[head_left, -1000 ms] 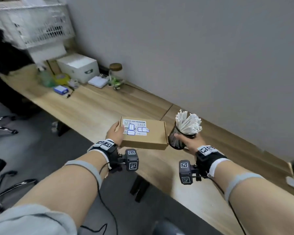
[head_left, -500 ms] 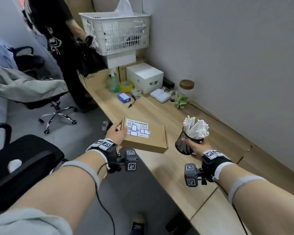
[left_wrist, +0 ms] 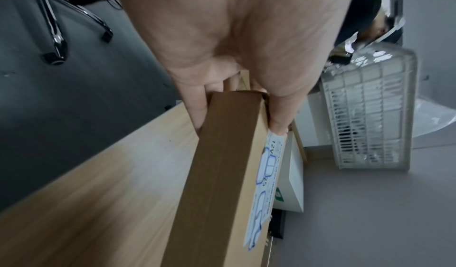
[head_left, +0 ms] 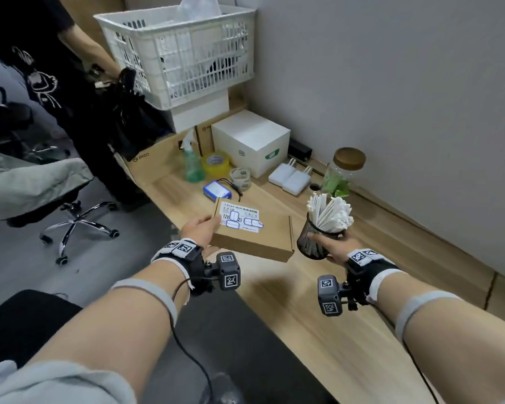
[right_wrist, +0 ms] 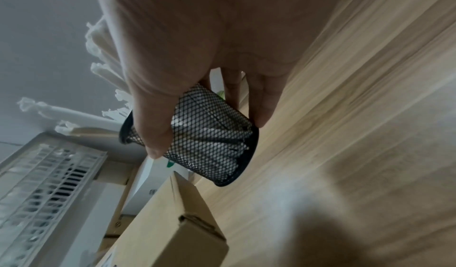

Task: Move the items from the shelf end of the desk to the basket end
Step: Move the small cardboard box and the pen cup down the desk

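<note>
My left hand [head_left: 200, 230] grips one end of a flat brown cardboard box [head_left: 255, 233] with a white and blue label, thumb on top and fingers beneath [left_wrist: 197, 113], and holds the cardboard box [left_wrist: 217, 183] above the wooden desk [head_left: 318, 330]. My right hand [head_left: 330, 246] holds a black mesh cup [head_left: 314, 240] full of white paper-wrapped sticks [head_left: 333, 212], fingers curled round the mesh cup [right_wrist: 209, 142], also in the air. The white plastic basket [head_left: 181, 51] stands at the desk's far end, ahead of both hands.
Near the basket lie a white box [head_left: 251, 138], a green spray bottle [head_left: 193, 167], tape rolls [head_left: 216, 163], a blue pack [head_left: 216, 190], white chargers [head_left: 290, 177] and a cork-lidded jar [head_left: 343, 170]. A person in black [head_left: 50, 68] stands left of the desk, by office chairs [head_left: 70, 205].
Both hands have carried the box and the cup along the desk toward the basket end, which now looks much nearer. Both grips are unchanged.
</note>
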